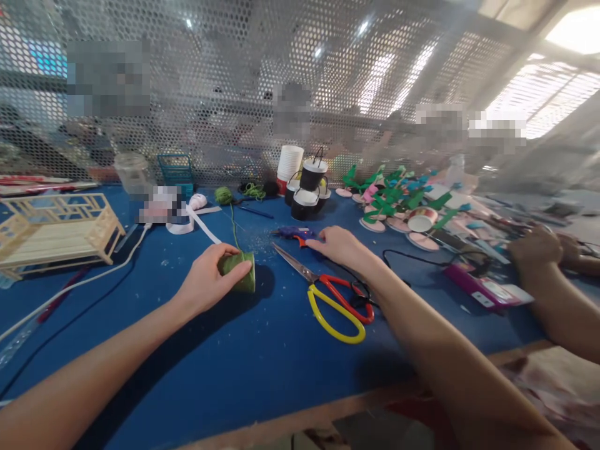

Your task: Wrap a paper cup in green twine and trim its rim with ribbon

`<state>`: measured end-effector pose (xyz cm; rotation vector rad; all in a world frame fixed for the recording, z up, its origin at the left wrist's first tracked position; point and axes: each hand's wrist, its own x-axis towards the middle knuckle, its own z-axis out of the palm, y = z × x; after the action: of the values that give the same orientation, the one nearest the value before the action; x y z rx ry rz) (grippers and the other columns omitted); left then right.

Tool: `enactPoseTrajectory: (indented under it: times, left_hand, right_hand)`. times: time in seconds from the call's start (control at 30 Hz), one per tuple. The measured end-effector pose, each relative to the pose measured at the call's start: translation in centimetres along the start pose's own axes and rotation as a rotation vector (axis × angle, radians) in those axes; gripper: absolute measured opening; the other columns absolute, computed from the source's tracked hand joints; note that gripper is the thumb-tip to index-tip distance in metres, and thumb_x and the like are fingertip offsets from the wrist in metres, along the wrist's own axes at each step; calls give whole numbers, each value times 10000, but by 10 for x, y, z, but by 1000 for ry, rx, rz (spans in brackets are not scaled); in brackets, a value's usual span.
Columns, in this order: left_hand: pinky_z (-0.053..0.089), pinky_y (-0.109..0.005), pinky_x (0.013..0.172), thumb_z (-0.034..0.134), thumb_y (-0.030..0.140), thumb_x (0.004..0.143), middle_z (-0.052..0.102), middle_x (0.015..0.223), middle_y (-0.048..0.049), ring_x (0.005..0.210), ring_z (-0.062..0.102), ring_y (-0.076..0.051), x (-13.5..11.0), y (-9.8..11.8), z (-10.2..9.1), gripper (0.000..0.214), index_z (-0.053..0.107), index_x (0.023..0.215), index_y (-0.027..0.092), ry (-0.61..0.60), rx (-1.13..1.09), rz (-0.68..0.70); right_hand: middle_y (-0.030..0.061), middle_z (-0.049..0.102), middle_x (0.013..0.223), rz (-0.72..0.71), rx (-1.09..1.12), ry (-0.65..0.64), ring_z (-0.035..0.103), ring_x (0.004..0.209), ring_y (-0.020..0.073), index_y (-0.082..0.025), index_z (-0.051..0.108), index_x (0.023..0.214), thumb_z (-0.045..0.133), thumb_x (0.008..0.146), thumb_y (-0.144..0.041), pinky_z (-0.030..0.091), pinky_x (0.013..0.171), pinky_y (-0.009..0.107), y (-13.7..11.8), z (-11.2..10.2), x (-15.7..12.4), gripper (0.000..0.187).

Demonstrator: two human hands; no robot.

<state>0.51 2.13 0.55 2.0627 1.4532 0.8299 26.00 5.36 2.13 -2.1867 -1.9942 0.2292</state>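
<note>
Scissors (308, 275) nearest; left of them, left hand (205, 279) gripping green-wrapped cup (246, 285); beyond them, right hand (341, 245) at glue gun (299, 233), grip unclear.

This can pretty safely be called a craft workshop, or maybe a craft classroom. The blue tabletop (262, 362) is littered with making stuff: big steel scissors with red and yellow handles (307, 274), a blue glue gun (298, 233), a ball of green yarn (224, 195). Handmade-looking bits are parked there too, like a bed-shaped model of pale wooden sticks (56, 240) and small black-and-white buckets (305, 205). It's all backed by a perforated grey screen (225, 125), and another person's forearm (557, 300) is seen at right.
</note>
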Motion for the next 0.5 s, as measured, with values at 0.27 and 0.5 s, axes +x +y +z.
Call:
enactPoseTrajectory:
  times: [0.27,0.5]
  left_hand:
    - [440,-295,658,478,510,764,599,862,-43,730,545,-182,1,1,-1,359,575,872,181,5,0,10]
    - [427,-285,646,475,526,761,617,848,-47,734,551,-188,3,-1,-3,381,582,883,181,28,-14,-26]
  right_hand:
    - [153,642,874,86,195,51,602,822,232,-94,587,857,601,681,-162,434,668,285,5,25,17,189]
    - [22,613,680,-83,826,21,534,527,110,-136,548,814,606,662,-243,402,445,217,-4,-19,-26,194]
